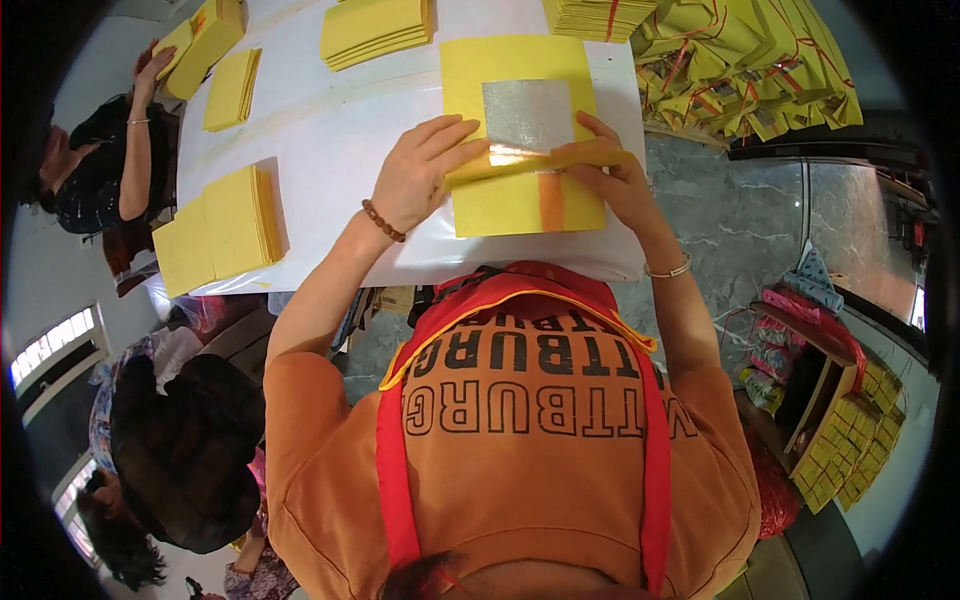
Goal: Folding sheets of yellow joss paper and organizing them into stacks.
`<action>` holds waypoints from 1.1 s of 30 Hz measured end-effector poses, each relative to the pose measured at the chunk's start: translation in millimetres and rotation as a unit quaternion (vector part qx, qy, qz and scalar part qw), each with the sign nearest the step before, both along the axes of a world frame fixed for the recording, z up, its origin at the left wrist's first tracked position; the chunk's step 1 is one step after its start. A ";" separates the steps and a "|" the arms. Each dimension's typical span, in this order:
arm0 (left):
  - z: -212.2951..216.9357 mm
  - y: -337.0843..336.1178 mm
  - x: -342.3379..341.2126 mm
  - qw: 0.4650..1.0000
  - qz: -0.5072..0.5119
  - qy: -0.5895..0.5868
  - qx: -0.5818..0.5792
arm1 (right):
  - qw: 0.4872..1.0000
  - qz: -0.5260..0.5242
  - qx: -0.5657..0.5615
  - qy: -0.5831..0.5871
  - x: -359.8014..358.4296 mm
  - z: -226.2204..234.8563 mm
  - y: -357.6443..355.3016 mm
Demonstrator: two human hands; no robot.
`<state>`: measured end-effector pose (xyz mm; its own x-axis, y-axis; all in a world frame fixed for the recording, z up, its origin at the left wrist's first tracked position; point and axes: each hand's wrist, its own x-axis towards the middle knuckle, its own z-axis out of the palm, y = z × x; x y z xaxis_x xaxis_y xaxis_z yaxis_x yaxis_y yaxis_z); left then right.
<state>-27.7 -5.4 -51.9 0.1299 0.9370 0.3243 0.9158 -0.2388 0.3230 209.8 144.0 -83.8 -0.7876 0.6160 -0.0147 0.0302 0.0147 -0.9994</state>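
Note:
On the white table in front of me lies a yellow paper sheet (465, 75) with a silver foil square (527, 112). Its near edge is raised in a fold or roll that runs between both my hands. My left hand (425, 170) grips the left end of that fold, fingers stretched across the paper. At the other end, my right hand (608, 172) pinches the fold between thumb and fingers. Below the fold, yellow paper with an orange stripe (551, 207) lies flat. How many sheets are stacked here, I cannot tell.
Stacks of yellow paper (375, 30) stand along the far side of the white table (340, 170), another stack (235, 225) at its near left corner. Tied yellow bundles (740, 70) pile up at the far right. Another person's hand (152, 65) touches a stack at far left.

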 end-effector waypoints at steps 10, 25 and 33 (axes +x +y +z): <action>11.1 -42.5 19.4 0.995 -0.074 0.052 0.029 | 0.837 0.076 0.538 -0.070 28.6 43.5 -18.4; -8.9 -23.0 31.8 0.832 0.202 -0.496 -0.145 | 0.989 -0.124 0.057 -0.047 -4.4 41.4 -32.5; -13.5 -12.1 21.2 0.745 0.235 -0.589 -0.209 | 0.965 -0.102 0.159 -0.181 -9.4 42.5 -24.9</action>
<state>-6.6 -17.4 -65.4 -0.3878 0.8409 -0.3775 -0.1096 0.3646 0.9247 200.4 119.2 -41.2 -0.6274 0.7770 -0.0515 0.4119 0.2751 -0.8687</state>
